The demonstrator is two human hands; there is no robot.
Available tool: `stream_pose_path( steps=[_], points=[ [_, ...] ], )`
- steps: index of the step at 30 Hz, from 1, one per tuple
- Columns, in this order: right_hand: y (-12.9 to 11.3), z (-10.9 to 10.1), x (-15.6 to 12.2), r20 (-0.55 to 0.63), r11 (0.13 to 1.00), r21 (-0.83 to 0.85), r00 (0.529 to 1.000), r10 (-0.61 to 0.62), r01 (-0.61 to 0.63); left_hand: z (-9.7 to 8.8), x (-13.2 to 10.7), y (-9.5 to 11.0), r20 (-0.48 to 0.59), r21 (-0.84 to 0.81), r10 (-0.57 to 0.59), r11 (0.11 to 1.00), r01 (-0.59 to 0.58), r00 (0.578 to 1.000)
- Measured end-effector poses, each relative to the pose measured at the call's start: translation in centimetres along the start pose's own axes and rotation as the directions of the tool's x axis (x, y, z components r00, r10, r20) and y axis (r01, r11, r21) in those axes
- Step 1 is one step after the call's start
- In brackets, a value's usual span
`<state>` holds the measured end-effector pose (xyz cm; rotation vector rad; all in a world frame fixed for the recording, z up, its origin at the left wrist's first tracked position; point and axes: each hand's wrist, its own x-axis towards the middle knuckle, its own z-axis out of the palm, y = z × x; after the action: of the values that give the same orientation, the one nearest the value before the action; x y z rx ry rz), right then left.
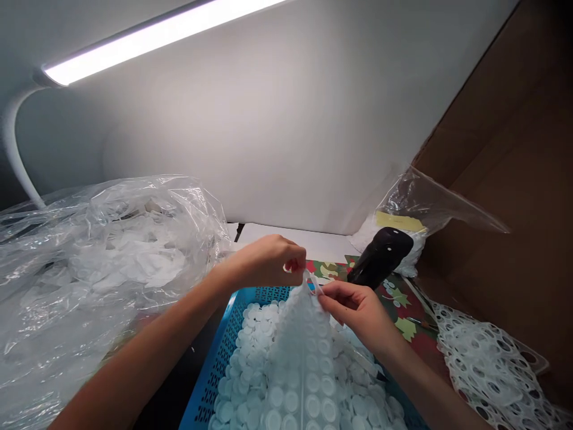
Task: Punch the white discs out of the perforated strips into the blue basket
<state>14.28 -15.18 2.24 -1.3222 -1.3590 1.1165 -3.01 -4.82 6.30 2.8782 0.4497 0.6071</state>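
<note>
A long translucent plastic sheet [301,370] with rows of raised round discs hangs over the basket. At its far end, the fingers of my left hand [273,260] are pinched on the sheet's edge. Just to the right and slightly lower, my right hand [351,304] pinches a thin strip along the same end, thumb against forefinger. Beneath both hands sits a blue perforated basket [212,373], filled with loose white plastic discs [250,352]. The sheet covers the middle of that pile.
To the left lies a big clear plastic bag [134,245] of white pieces. A black handle-like object [380,257] stands behind my right hand. Punched-out lattice sheets [487,358] are piled at right, beside a cardboard box [514,197]. A lamp [156,39] shines above.
</note>
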Motion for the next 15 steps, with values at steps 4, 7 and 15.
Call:
stream_pose_path(
  steps=[4, 7, 15],
  points=[
    [0.0, 0.2, -0.1, -0.001, 1.0, 0.009, 1.0, 0.025, -0.025, -1.5, -0.4, -1.7, 0.005, 0.061, -0.166, 0.984, 0.165, 0.986],
    [0.1, 0.1, -0.1, -0.008, 0.999, 0.019, 0.999, 0.035, -0.034, -2.3, -1.1, -2.5, 0.097, 0.051, -0.255, 0.967, 0.251, 0.962],
    [1.6, -0.5, 0.4, -0.038, 0.982, 0.181, 0.997, 0.069, -0.061, -1.6, -1.4, -0.4, 0.452, -0.028, -0.273, 0.947, 0.32, 0.849]
  ],
)
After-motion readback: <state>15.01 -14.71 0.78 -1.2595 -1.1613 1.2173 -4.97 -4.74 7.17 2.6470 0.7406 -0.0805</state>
